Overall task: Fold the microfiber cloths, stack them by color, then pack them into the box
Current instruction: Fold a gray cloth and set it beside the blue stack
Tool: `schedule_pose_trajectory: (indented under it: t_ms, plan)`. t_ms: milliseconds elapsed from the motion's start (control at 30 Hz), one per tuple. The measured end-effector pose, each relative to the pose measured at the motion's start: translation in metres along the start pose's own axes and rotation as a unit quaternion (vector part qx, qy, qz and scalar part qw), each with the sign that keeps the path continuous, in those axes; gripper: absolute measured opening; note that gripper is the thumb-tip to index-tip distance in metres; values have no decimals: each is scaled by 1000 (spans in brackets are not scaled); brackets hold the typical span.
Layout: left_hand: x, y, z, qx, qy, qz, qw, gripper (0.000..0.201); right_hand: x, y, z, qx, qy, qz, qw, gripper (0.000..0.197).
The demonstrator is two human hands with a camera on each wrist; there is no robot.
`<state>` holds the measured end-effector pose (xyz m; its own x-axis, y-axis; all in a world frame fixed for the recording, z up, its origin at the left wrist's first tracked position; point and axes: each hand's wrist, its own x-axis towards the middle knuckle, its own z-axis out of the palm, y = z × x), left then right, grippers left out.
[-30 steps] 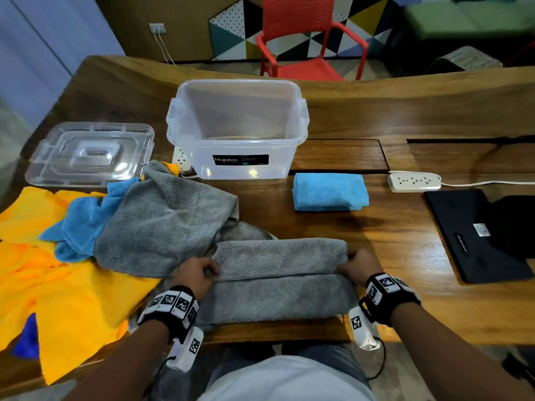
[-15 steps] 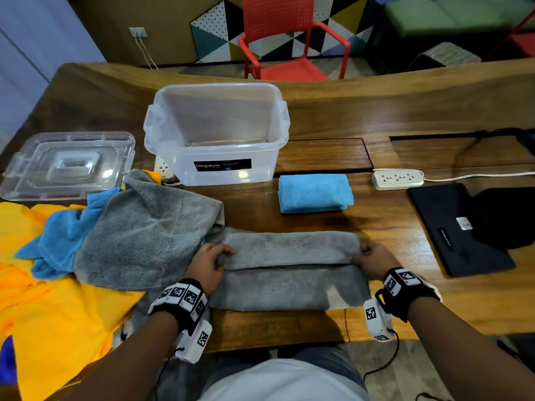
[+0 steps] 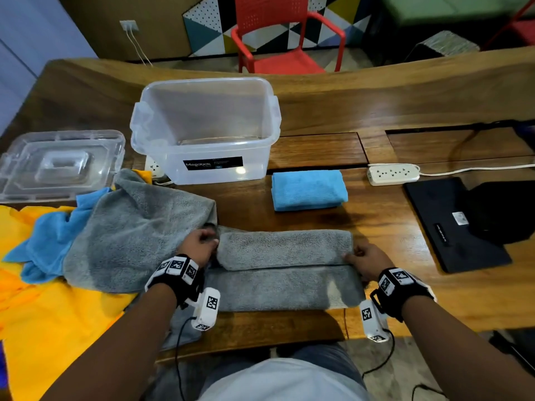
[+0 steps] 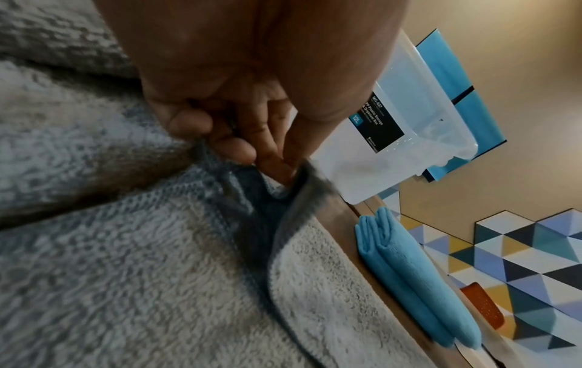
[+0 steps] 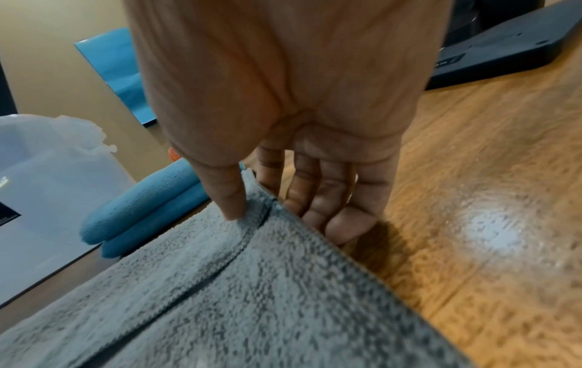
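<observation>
A grey cloth (image 3: 285,267) lies lengthwise at the table's front, its far half folded back over the near half. My left hand (image 3: 201,246) pinches the folded layer's left end, thumb and fingers on the hem (image 4: 302,179). At the cloth's right end my right hand (image 3: 366,260) pinches the edge, thumb (image 5: 231,199) on top and fingers underneath. A folded blue cloth (image 3: 308,190) lies behind. The clear plastic box (image 3: 205,128) stands empty at the back. To the left, a second grey cloth (image 3: 139,230) is heaped over a blue cloth (image 3: 49,241) and yellow cloths (image 3: 49,322).
The box's clear lid (image 3: 60,163) lies at the back left. A white power strip (image 3: 392,173) with its cord and a black laptop sleeve (image 3: 454,224) sit to the right. A red chair (image 3: 285,33) stands beyond the table. Bare wood shows between the two folded cloths.
Both hands have carried the cloth's folded edge farther from me, widening the top layer. The head camera has shifted, so the scene sits a little differently in frame.
</observation>
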<state>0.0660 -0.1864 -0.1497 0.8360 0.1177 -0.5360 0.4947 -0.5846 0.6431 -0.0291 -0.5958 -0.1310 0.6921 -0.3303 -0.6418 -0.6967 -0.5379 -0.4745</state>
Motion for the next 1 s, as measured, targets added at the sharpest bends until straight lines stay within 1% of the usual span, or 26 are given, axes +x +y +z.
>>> schedule_pose_trajectory:
  t_ms: [67,100,167,200,300,333,400,433,467,567,633,733,800,900,933,1000]
  plan:
    - [3,-2,-1,63,-14,-23,998,4,2,3,2,-17,-18,-6,1000,18]
    - [1,-2,0,99,-13,-24,995,4,4,5,2,-19,-31,-9,999,20]
    - [-5,1,1,175,4,0,985,5,7,8,-1,-21,-59,-17,998,21]
    - [-8,4,1,203,12,21,979,9,11,11,-2,-24,-71,-20,997,21]
    - [-10,9,3,271,3,85,959,33,14,15,-4,-28,-83,-26,996,20]
    - [-10,10,4,295,-2,102,950,37,11,12,-3,-32,-80,-29,996,21]
    - [-11,14,4,337,-4,142,931,33,4,5,-1,-49,-74,-31,996,24]
    - [-9,14,3,343,0,151,927,30,2,3,-1,-56,-72,-30,995,25]
    - [-8,16,2,331,9,150,931,28,1,2,0,-60,-72,-30,995,26]
    - [-5,15,0,243,48,106,963,26,2,5,-1,-66,-75,-38,994,27]
    - [-4,15,0,183,53,71,979,24,3,6,-1,-65,-79,-43,994,28]
    - [2,14,3,86,33,35,995,20,3,6,-2,-62,-79,-40,994,29]
    - [10,11,5,24,11,0,1000,19,4,6,-1,-61,-79,-35,994,28]
    - [11,12,7,-87,3,-40,995,6,6,9,-1,-69,-76,-39,994,29]
    - [9,15,7,-111,-5,-47,993,7,6,9,-1,-75,-74,-42,994,30]
    - [7,18,8,-135,-33,-49,989,19,6,9,-1,-80,-74,-43,993,32]
